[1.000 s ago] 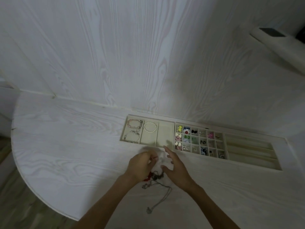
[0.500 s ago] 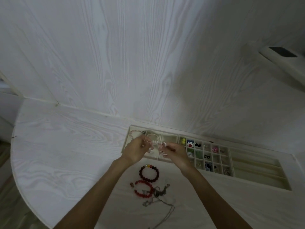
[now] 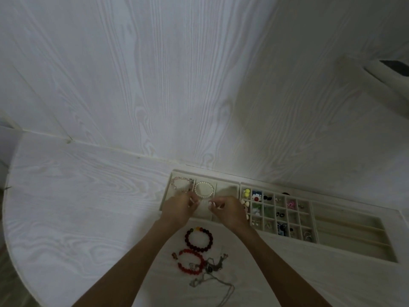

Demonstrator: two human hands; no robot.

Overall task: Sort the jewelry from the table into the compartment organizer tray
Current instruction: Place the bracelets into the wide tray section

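Observation:
A beige organizer tray (image 3: 228,189) lies along the wall on the white table. Its left compartments hold a pink bead bracelet (image 3: 182,180) and a pearl bracelet (image 3: 204,184); the small squares hold earrings (image 3: 256,195). My left hand (image 3: 180,210) and right hand (image 3: 230,212) hover close together over the tray's front left compartments. Their fingertips are curled and pinch something thin and pale that is too small to make out. On the table between my forearms lie a dark red bead bracelet (image 3: 187,239), a bright red bead bracelet (image 3: 190,251) and tangled chains (image 3: 213,267).
The wood-grain wall rises right behind the tray. The table's curved edge (image 3: 13,251) runs down the left side. A white object with a dark top (image 3: 389,74) juts in at the upper right. The tray's long right slots (image 3: 349,231) show no jewelry.
Both hands rose from the jewelry pile to the tray's left compartments, uncovering the two red bracelets. The view has shifted, and the tray now sits lower and further right.

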